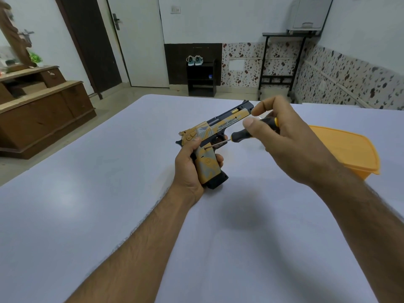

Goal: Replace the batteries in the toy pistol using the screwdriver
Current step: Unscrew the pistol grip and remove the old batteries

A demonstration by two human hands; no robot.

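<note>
1. Toy pistol point(213, 136) is up above the white table point(87, 193). The left hand point(192, 165) is wrapped tight round its handle.
2. The right hand point(282, 136) pinches the black and yellow screwdriver point(247, 133). Its thin tip sits at a small screw hole on the handle.
3. The tip could slip out and scratch the toy or poke the left thumb, which is very near.
4. The tiny screw could drop and roll away on the table.
5. Pushing at a slant could spoil the screw head.
6. An orange box point(349, 147) sits behind the right hand, so an elbow bump could knock it.
</note>
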